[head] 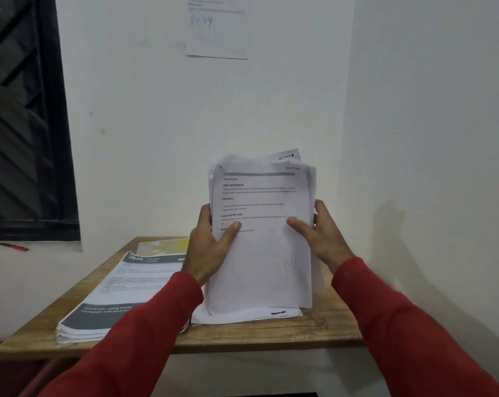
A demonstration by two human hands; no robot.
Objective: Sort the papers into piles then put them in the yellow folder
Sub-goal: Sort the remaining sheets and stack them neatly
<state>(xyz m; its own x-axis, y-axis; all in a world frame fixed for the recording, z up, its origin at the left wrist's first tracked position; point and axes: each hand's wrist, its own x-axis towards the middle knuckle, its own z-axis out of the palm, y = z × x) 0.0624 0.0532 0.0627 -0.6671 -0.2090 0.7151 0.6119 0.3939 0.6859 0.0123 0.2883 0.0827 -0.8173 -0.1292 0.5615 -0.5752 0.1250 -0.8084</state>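
Note:
I hold a thick stack of white printed papers (264, 253) upright above the wooden table (271, 330). My left hand (211, 247) grips its left edge, thumb on the front sheet. My right hand (322, 233) grips the right edge the same way. The stack's bottom edge rests near a thin pile of white sheets (251, 315) lying flat on the table. A thicker pile with a dark grey header and footer (122, 293) lies at the table's left. The yellow folder (168, 245) lies flat at the back, partly hidden by that pile and my left hand.
The small table stands in a corner, with white walls behind it and to the right. A dark window (22, 118) is at the left, with a red pen (15, 247) on its ledge. A printed sheet (216, 27) hangs on the back wall.

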